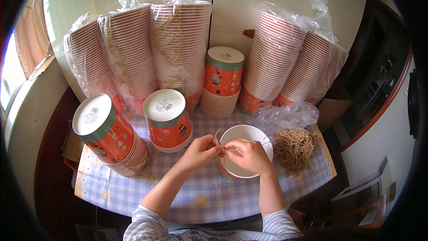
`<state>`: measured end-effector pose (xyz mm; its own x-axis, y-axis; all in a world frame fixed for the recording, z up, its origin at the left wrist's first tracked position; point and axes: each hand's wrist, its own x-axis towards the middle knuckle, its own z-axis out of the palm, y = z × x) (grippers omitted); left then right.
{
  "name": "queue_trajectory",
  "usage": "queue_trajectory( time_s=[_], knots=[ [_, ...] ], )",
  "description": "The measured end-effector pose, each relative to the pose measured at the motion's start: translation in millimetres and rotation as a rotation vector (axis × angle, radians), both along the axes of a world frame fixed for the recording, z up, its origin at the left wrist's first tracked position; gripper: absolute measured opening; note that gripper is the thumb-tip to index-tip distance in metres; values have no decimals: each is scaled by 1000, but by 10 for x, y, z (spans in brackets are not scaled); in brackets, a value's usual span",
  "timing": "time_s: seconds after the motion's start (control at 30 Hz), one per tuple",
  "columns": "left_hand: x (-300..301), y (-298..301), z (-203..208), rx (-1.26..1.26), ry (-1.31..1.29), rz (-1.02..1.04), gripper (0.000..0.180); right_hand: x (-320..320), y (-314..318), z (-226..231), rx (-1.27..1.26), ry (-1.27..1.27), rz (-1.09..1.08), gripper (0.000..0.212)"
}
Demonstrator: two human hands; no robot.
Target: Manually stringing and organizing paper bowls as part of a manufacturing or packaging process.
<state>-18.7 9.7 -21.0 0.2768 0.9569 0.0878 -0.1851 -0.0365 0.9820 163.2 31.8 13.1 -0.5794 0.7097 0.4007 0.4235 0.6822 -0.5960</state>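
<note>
- Just below frame centre: left hand (200,149) and right hand (249,154) meeting over the rim of an open paper cup (244,134), fingertips of both pressed together, pinching a thin tan string (219,137) between them.
- Right of the cup: loose bundle of the same string (294,148) lying within easy reach, crumpled plastic bag (287,115) just behind.
- Left of centre: two upturned cup stacks (167,120) standing near.
- Along the upper frame: bagged cup stacks (129,49) leaning against the wall, clear of the checked tablecloth (200,196).
</note>
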Motion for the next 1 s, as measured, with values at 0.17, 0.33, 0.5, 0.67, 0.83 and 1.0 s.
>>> queue_trajectory(
  time_s=[0.17,0.33,0.5,0.67,0.83,1.0],
  knots=[
    [-34,-16,56,-20,16,-31,9,2,1,19,-69,-84,12,15],
    [-25,-22,43,4,40,-27,9,1,25,-17,-36,7,57,11],
    [-28,-16,24,22,68,-27,8,-29,8,-20,-38,46,67,8],
    [-55,6,-42,21,82,54,12,-31,16,-19,24,16,28,9],
    [-77,10,30,309,589,380,11,-3,32,-21,44,28,21,8],
    [-110,-20,60,584,697,417,18,-3,26,-8,44,32,17,8]
  ],
)
